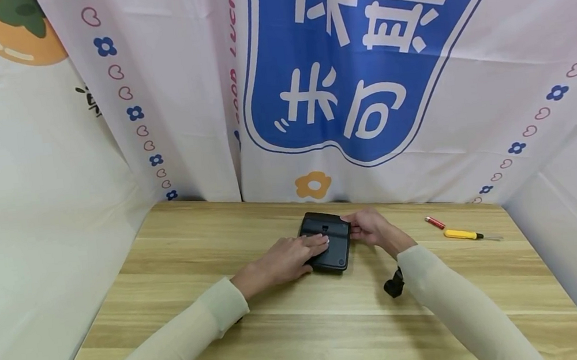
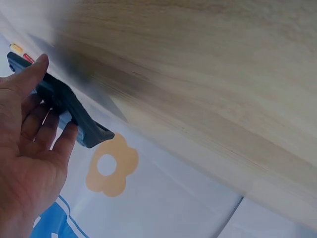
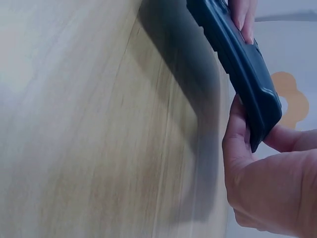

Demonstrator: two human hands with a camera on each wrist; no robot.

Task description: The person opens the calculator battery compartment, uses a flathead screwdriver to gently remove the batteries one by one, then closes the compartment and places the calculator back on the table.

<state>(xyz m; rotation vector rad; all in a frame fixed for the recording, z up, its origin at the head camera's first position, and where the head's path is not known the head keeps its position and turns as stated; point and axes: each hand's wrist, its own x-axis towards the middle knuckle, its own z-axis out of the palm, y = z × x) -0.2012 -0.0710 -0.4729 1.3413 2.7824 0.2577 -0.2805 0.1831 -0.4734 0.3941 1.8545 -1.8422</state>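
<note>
A black calculator (image 1: 334,254) is turned with its back up, close over the table; a small latch and round feet show on that back. My left hand (image 1: 296,254) holds it from the left, fingers lying across the back and thumb at the near edge. In the left wrist view the left hand (image 2: 34,134) has its thumb on one side of the calculator (image 2: 74,109) and its fingers on the other. My right hand (image 1: 371,231) pinches the far right corner. From the right wrist, the right hand's (image 3: 267,183) thumb and fingers grip the end of the calculator (image 3: 247,74), its key side facing the wood.
A red battery (image 1: 434,222) and a yellow-handled screwdriver (image 1: 463,234) lie on the right side of the wooden table (image 1: 283,343). Behind the table's far edge hangs a printed white curtain (image 1: 186,97). A black wrist strap piece (image 1: 394,284) hangs below the right sleeve.
</note>
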